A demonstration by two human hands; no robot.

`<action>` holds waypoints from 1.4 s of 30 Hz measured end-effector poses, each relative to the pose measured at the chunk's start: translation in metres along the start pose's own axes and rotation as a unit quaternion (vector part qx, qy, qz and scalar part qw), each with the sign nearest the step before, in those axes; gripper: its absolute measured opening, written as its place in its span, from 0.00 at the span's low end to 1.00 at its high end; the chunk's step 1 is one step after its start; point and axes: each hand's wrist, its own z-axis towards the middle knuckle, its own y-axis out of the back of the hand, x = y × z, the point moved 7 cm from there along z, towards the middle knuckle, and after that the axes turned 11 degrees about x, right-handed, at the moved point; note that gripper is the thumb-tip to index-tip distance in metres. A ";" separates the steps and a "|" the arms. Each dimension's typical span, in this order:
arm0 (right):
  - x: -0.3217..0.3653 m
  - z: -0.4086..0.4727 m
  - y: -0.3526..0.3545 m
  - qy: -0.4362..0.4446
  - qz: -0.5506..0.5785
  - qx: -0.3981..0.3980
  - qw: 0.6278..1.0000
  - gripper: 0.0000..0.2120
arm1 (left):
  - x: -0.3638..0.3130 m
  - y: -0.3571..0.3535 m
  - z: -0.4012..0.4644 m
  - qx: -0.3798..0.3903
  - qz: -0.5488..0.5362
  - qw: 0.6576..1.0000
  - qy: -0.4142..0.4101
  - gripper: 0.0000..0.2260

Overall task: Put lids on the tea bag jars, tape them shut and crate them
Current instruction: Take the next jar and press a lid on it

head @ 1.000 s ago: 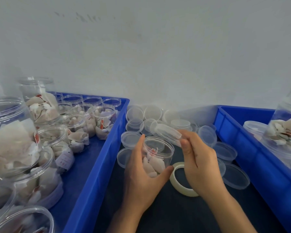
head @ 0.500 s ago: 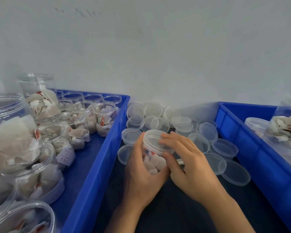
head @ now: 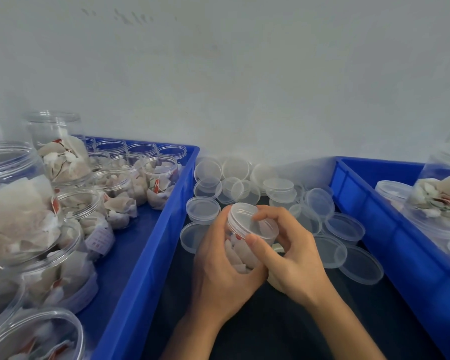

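Fingers and thumb of the right hand (head: 294,253) curl round the rim of the clear lid (head: 250,220), which sits atop the jar (head: 240,253); the left hand (head: 218,266) wraps the jar's body from the near left. The jar's axis tilts up and away, over the dark table (head: 270,331) between the crates. Seating looks unfinished (thread engagement cannot be told). Spare lids (head: 346,227) crowd just behind and to the right; the left blue crate (head: 151,255) of open jars stands beside, the right blue crate (head: 390,229) opposite.

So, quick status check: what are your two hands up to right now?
Left hand grips jar. Right hand pinches lid onto its mouth. No tape on it yet. Loose lids nearby, nothing blocking.
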 end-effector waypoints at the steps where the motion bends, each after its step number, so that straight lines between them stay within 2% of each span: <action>1: 0.001 0.000 0.002 0.000 -0.004 0.003 1.000 0.17 | 0.000 -0.001 0.000 0.001 0.010 1.000 -0.003 0.39; 7: 0.000 -0.001 0.007 -0.026 0.024 0.025 0.999 0.17 | 0.003 -0.004 0.000 0.014 0.025 1.000 0.005 0.43; 13: -0.001 -0.001 0.002 -0.037 0.067 0.069 0.995 0.17 | -0.001 -0.003 0.000 0.041 0.005 0.999 0.006 0.40; 17: 0.000 -0.001 0.004 -0.020 0.052 0.060 0.997 0.17 | -0.002 -0.005 0.001 0.050 -0.001 0.999 0.002 0.37; 24: 0.005 -0.003 0.006 0.029 0.054 0.068 0.996 0.20 | 0.005 -0.011 -0.001 0.112 -0.097 0.989 0.024 0.31; 27: 0.004 -0.002 0.004 0.013 0.065 0.072 0.995 0.18 | 0.008 -0.014 -0.001 0.126 -0.121 0.984 0.037 0.28; 30: -0.002 -0.001 0.002 -0.031 0.078 0.066 0.994 0.15 | 0.011 -0.016 0.000 0.115 -0.118 0.985 0.058 0.28; 35: 0.000 0.001 -0.006 -0.043 0.178 0.090 0.979 0.23 | 0.012 -0.005 0.000 0.037 -0.049 0.996 0.058 0.34; 38: -0.002 0.004 -0.006 -0.064 0.166 0.038 0.983 0.17 | 0.015 -0.003 -0.001 0.021 -0.049 0.996 0.068 0.35; 42: -0.001 0.002 0.000 -0.089 0.020 -0.048 0.995 0.18 | 0.011 -0.006 -0.001 0.019 -0.009 0.998 0.055 0.36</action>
